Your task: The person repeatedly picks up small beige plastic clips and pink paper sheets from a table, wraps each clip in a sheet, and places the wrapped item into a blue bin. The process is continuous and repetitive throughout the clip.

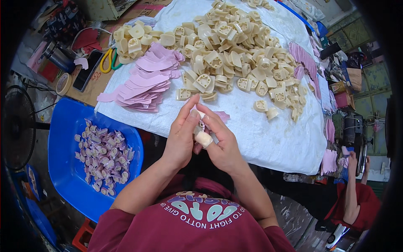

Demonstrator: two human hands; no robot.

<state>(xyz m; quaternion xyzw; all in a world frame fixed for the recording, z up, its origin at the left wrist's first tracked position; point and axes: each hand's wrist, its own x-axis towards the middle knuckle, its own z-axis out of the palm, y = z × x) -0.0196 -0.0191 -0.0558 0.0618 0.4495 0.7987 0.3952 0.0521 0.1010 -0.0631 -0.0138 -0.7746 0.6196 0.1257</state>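
Note:
My left hand and my right hand meet at the near edge of the table. Their fingers close around a small heel piece, which shows pink and pale between them; most of it is hidden. Pale wraps that look like tape cover the right thumb and a right fingertip. A pink cut piece lies on the cloth just beyond the right fingers. Farther off, cream plastic heel pieces with hollowed ends form a large heap. Left of it is a fanned stack of pink cut sheets.
White cloth covers the table. A blue basin at the left holds many pink-covered pieces. Scissors, a phone, a tape roll and a flask lie back left. A fan stands far left; another person works at the right.

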